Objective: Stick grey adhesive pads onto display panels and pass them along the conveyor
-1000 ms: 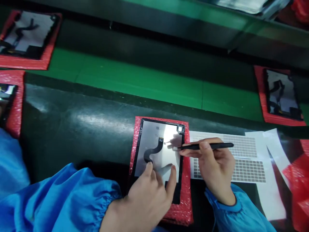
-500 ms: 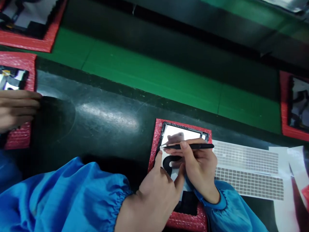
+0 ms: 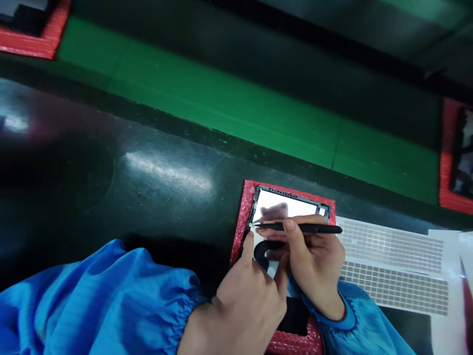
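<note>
My right hand [image 3: 314,266] is closed around black tweezers [image 3: 314,228], held almost level. Their fine tip points left, at the left edge of a tablet-like panel [image 3: 269,198] with a dark frame and a shiny, mirror-like back. Just below that tip, the index finger of my left hand [image 3: 251,296] is stretched out onto the same edge. The left thumb stands apart from it; the other left fingers are partly hidden. Beneath the panel lies a red bubble-wrap sheet [image 3: 242,217]. My hands cover the panel's middle.
Right of the panel, white sheets of small grey rectangular stickers [image 3: 399,286] lie on the dark tabletop [image 3: 166,207]. Beyond the table runs a green strip [image 3: 221,118]. Other panels on red wrap sit at the upper left [image 3: 29,44] and far right [image 3: 445,182].
The view has shifted, so the panel and hands appear slightly further right. Another person's hand and a red-wrapped panel at the left have left the view. The tweezers stay at the same edge.
</note>
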Action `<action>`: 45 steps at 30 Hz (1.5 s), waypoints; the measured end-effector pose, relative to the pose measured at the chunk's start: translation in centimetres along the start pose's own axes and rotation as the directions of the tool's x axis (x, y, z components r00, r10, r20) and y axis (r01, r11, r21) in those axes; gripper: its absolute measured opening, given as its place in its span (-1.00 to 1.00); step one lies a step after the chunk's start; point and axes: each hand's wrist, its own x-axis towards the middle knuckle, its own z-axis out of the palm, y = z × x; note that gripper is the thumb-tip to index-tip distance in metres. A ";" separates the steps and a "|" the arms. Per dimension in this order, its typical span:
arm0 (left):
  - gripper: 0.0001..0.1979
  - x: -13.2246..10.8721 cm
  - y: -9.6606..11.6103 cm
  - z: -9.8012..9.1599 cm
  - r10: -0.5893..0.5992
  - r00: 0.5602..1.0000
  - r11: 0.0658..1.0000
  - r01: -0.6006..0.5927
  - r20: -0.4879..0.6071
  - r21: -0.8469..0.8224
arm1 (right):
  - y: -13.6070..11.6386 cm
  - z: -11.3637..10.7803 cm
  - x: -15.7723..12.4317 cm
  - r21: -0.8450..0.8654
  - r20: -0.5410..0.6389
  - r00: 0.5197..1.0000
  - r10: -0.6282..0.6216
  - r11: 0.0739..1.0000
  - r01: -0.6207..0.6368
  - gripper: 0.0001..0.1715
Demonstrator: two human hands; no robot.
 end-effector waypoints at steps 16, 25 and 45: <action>-0.53 -0.5 -3.7 -0.4 0.017 0.995 0.992 -0.029 -0.100 -0.119 | 0.5 -0.1 -0.3 -0.013 0.003 0.999 -0.046 0.999 0.046 -0.86; -0.61 -1.5 -5.3 1.4 -0.139 0.988 0.943 0.112 -0.066 -0.313 | -0.2 0.3 0.1 0.117 -0.021 1.000 -0.019 0.993 0.021 -0.79; -0.76 -3.8 -6.6 -1.7 -0.523 0.851 0.527 0.362 0.043 -0.769 | 4.0 -12.9 -0.3 0.196 -0.446 0.872 -0.202 0.928 0.316 -0.78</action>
